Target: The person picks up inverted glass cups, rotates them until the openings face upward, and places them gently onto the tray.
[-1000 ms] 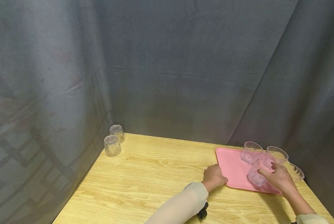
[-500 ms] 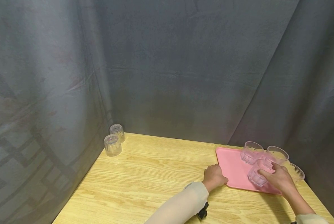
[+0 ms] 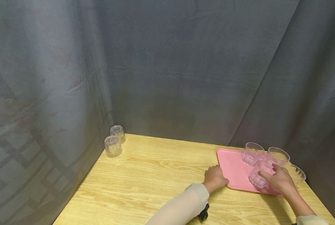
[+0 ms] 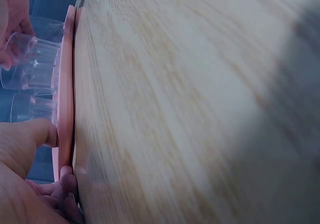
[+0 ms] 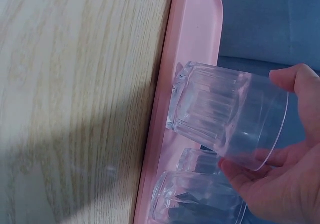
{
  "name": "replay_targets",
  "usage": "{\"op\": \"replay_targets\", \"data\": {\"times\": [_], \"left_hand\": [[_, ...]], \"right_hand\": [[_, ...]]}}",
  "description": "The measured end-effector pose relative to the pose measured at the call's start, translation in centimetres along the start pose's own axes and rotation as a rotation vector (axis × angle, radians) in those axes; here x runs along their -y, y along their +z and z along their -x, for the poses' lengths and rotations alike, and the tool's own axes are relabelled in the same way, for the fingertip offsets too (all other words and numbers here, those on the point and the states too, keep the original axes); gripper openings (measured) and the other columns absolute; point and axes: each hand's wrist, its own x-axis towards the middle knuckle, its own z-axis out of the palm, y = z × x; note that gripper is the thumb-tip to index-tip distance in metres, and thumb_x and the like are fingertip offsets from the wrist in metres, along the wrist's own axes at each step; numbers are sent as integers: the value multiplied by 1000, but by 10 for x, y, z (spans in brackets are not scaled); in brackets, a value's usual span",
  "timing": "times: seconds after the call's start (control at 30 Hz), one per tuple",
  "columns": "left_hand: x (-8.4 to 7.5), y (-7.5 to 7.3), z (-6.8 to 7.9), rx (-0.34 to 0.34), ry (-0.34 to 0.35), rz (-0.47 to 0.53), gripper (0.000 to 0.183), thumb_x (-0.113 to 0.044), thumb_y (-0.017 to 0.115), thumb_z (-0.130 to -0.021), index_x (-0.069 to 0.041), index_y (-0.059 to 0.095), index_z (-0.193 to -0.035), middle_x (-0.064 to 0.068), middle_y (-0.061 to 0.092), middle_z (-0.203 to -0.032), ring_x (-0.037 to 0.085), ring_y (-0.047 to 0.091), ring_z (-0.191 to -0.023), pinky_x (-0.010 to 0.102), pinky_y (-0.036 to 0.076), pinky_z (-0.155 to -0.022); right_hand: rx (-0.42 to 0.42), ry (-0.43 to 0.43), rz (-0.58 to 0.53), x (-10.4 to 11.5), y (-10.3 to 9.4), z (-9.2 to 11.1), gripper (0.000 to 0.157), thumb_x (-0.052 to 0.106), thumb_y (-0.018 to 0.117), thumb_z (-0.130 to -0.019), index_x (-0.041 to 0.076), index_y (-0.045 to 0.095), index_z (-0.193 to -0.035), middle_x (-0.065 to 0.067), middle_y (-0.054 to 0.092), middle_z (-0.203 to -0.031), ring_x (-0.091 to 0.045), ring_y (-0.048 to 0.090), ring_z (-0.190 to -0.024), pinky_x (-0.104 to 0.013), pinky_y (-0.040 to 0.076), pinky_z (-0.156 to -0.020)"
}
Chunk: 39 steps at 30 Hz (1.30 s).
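A pink tray (image 3: 232,168) lies on the right part of the table. At its near left corner, my left hand (image 3: 214,178) pinches the edge, thumb (image 4: 45,131) on top and fingers curled at the side. My right hand (image 3: 281,179) grips a clear cup (image 5: 210,104) near its rim, thumb on one side and fingers on the other. This cup is mouth up, its base at the tray surface, tilted slightly in the right wrist view. Other clear cups stand mouth up beside it: one behind (image 3: 252,153), one at the back right (image 3: 280,154), and one (image 3: 298,173) partly hidden by my right hand.
Two clear cups, a nearer one (image 3: 113,147) and a farther one (image 3: 117,133), stand upside down at the table's far left corner. Grey curtains (image 3: 170,78) enclose the wooden table (image 3: 156,162) at the back and sides.
The cup in my right hand has shifted very slightly to the right and nearer me. My left hand and the tray stay in place.
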Motion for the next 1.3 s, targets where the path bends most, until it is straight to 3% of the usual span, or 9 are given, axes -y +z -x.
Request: {"op": "replay_targets", "data": {"times": [0.73,1.13,1.3], "left_hand": [[0,-3,2,3,-1,2,42,-44,86,-73,-16,66,-97,-5,61,-84,14,59,-86,30,47,-79],[1,-6,4,18,-2,22,39,-41,85,-75,-16,66,-98,-5,59,-84,14,58,-86,30,47,-82],[2,-12,5,27,30,64,31,-38,81,-78,-15,66,-92,-4,59,-83,15,58,-84,30,49,-79]], "right_hand": [[-54,-88,40,2,5,0,95,44,63,-96,-30,22,-140,-53,26,-132,-69,37,-116,-75,36,-97],[-72,-113,66,2,9,0,98,44,66,-94,-30,21,-140,-54,22,-133,-73,28,-120,-79,29,-99],[-62,-112,89,3,8,1,98,44,65,-95,-30,19,-141,-54,20,-134,-73,27,-121,-79,29,-100]]}}
